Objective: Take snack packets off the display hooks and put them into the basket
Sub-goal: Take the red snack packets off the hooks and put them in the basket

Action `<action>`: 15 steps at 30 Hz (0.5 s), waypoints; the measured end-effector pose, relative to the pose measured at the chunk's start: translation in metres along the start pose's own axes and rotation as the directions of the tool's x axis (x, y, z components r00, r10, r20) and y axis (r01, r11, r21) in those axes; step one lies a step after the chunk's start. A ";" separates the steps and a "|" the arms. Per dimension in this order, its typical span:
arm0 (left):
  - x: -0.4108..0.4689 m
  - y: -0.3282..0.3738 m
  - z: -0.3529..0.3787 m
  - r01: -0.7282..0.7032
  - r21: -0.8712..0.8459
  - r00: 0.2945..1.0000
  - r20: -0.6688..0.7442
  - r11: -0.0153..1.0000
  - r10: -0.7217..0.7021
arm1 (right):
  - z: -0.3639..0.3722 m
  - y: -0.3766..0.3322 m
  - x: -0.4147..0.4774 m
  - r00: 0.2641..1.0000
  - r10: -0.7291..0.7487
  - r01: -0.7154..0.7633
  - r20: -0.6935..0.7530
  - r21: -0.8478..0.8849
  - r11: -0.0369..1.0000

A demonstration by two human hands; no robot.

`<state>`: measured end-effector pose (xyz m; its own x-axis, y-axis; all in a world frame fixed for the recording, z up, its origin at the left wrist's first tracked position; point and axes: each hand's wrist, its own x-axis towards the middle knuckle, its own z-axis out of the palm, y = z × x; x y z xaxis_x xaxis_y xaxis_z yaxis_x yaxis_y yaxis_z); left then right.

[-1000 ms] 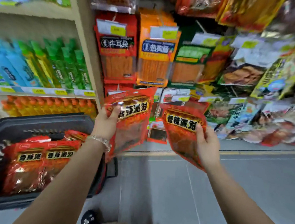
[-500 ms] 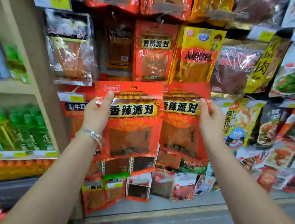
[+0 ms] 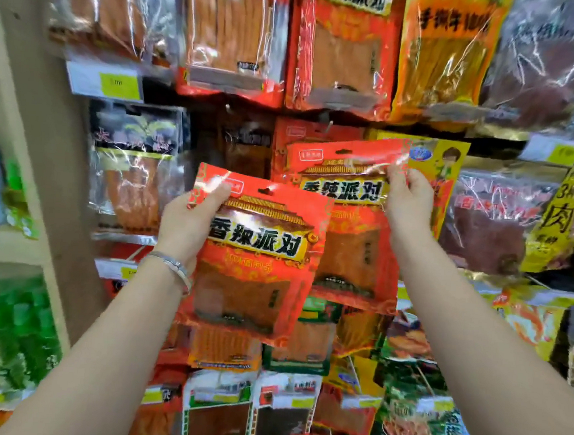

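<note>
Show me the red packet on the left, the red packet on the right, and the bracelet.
left packet (image 3: 256, 240): head view, on its black label.
right packet (image 3: 344, 189): head view, on its black label.
bracelet (image 3: 171, 263): head view, on the band's middle.

Your left packet (image 3: 258, 259), pinched in your left grip (image 3: 189, 220), is bright red-orange with a gold tiled-roof motif, a black-and-yellow lettering band and a clear window showing brown-orange sheets. The right packet (image 3: 354, 257) in your right grip (image 3: 409, 199) carries the same red, gold and black pattern. The bracelet (image 3: 168, 264) on your left wrist is silver. The yellow packet (image 3: 437, 160) behind your right grip bears a blue oval badge and a cartoon figure. The bottles (image 3: 5, 325) at the shelf's left edge are green. The price tag (image 3: 121, 82) is white with a lime-yellow patch.
</note>
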<state>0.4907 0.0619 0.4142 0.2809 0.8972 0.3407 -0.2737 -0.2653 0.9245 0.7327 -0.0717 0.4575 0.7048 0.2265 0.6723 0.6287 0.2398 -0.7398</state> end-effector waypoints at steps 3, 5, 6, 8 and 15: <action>0.020 0.003 0.005 -0.035 -0.043 0.999 0.013 0.998 0.036 | 0.021 0.005 0.019 0.999 0.052 -0.051 -0.016 0.081 0.995; 0.031 0.004 0.009 -0.048 -0.053 0.999 0.017 0.997 0.049 | 0.031 0.008 0.030 0.996 0.083 -0.080 -0.014 0.114 0.990; 0.035 0.005 0.011 -0.056 -0.054 0.998 0.015 0.997 0.057 | 0.035 0.009 0.035 0.995 0.097 -0.095 -0.019 0.118 0.988; 0.041 0.007 0.016 -0.073 -0.048 0.997 0.011 0.996 0.074 | 0.041 0.009 0.043 0.991 0.129 -0.125 -0.017 0.151 0.981; 0.057 0.008 0.028 -0.110 -0.081 0.993 0.023 0.991 0.113 | 0.055 0.013 0.054 0.984 0.176 -0.176 0.022 0.236 0.956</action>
<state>0.5307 0.1007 0.4458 0.2694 0.8533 0.4464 -0.3763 -0.3334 0.8644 0.7608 -0.0042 0.4857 0.7968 0.2861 0.5322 0.3989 0.4124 -0.8190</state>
